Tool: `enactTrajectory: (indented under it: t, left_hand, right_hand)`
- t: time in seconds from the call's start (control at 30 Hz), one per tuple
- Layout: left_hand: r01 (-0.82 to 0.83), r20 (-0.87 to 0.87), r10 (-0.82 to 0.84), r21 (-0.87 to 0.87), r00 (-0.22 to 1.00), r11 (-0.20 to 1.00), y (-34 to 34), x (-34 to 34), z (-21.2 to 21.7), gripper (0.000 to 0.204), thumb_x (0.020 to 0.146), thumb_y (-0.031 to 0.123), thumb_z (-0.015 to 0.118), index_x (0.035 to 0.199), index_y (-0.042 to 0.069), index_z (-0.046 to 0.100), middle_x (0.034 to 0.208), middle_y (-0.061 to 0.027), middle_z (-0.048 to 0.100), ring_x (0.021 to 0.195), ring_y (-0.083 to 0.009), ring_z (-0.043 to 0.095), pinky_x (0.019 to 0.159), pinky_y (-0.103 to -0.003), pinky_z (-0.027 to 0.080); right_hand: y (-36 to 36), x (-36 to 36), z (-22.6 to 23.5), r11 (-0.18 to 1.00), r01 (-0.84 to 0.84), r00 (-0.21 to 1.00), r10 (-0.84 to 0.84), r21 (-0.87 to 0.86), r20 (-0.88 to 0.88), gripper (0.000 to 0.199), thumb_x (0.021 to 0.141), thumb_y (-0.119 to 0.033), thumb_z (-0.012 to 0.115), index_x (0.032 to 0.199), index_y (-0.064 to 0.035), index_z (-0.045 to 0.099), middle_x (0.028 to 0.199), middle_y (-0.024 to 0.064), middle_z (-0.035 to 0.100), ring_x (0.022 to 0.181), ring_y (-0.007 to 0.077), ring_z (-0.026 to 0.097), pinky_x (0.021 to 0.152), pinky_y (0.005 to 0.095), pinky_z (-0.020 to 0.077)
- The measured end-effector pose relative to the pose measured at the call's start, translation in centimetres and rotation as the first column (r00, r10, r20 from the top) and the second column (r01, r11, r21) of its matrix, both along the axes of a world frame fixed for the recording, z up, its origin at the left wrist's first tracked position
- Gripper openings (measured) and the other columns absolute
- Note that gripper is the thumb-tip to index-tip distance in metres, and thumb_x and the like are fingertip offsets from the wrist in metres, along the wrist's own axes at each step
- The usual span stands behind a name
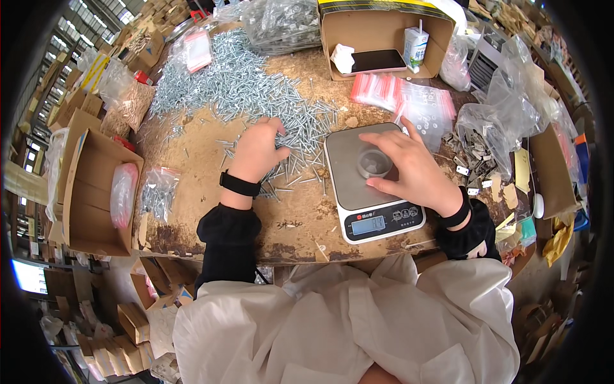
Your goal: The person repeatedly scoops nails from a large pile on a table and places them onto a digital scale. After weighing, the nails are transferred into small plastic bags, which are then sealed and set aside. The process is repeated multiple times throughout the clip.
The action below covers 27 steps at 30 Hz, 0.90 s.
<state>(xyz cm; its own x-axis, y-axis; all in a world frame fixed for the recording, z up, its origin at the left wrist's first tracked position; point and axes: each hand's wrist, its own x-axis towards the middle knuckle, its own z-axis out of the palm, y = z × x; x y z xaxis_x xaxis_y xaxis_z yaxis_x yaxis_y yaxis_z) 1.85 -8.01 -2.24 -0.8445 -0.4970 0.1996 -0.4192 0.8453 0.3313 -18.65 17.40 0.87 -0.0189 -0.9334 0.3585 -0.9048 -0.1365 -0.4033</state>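
Note:
My left hand (258,151) is at the near edge of a big heap of silver screws (220,80), its fingers curled down among them. The palm side is hidden, and the thumb stands a little off the index finger. A flat digital scale (343,157) with a grey plate and a lit display lies to the right of the heap. On its plate stands a small clear cup (375,164), its contents hard to make out. My right hand (409,160) curves round this cup from the right, thumb on the near side and fingers on the far side.
Small clear zip bags (425,109) lie beyond the scale. Behind them, an open carton (377,38) holds a phone (377,61) and a drink carton (416,48). Another open carton (89,198) and a bag of screws (158,192) are at left. Dark metal pieces (476,153) lie at right.

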Motion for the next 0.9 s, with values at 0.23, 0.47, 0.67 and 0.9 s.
enactTrajectory:
  t: [0.23,0.47,0.67,0.9]
  left_hand:
    - [0.094,-0.124,-0.091,0.015,0.988,0.995,-0.9,0.4,-0.5,0.026,0.072,0.002,0.073,0.096,0.002,0.063,0.094,-0.0153,0.064,0.085,-0.0342,0.064,0.074,-0.041,0.052]
    - [0.024,-0.272,0.047,0.252,0.961,0.967,-1.4,1.2,0.9,0.028,0.081,0.006,0.08,0.105,0.002,0.067,0.097,-0.0045,0.065,0.072,-0.0106,0.058,0.064,-0.026,0.049]
    - [0.117,-0.449,0.164,0.535,0.878,0.837,0.6,0.4,2.7,0.026,0.086,-0.003,0.074,0.111,-0.001,0.067,0.084,0.0021,0.064,0.075,-0.0005,0.055,0.064,-0.017,0.044]
    - [0.489,-0.642,-0.096,0.469,0.761,0.736,9.6,-3.8,3.9,0.029,0.084,-0.005,0.074,0.112,-0.001,0.068,0.096,-0.0042,0.071,0.09,-0.0117,0.067,0.077,-0.024,0.054]
  right_hand:
    - [0.0,-0.2,-0.2,1.0,0.004,1.0,-0.004,-0.003,-0.001,0.064,0.077,-0.024,0.079,0.134,-0.009,0.053,0.112,0.0119,0.065,0.115,0.0303,0.059,0.117,0.0599,0.0224]
    - [0.2,-0.1,0.0,1.0,0.0,1.0,0.001,-0.029,0.019,0.066,0.076,-0.024,0.08,0.134,-0.0092,0.053,0.112,0.012,0.065,0.115,0.0305,0.059,0.117,0.0596,0.0236]
    - [0.3,0.1,0.2,0.999,-0.014,0.996,0.017,-0.033,0.085,0.067,0.074,-0.023,0.082,0.133,-0.0082,0.054,0.111,0.0135,0.065,0.111,0.0318,0.06,0.109,0.0513,0.0345]
    - [0.2,0.6,0.0,0.999,0.0,0.984,-0.006,0.036,0.178,0.063,0.07,-0.026,0.084,0.123,-0.0035,0.059,0.107,0.0157,0.065,0.104,0.0355,0.061,0.094,0.0442,0.043]
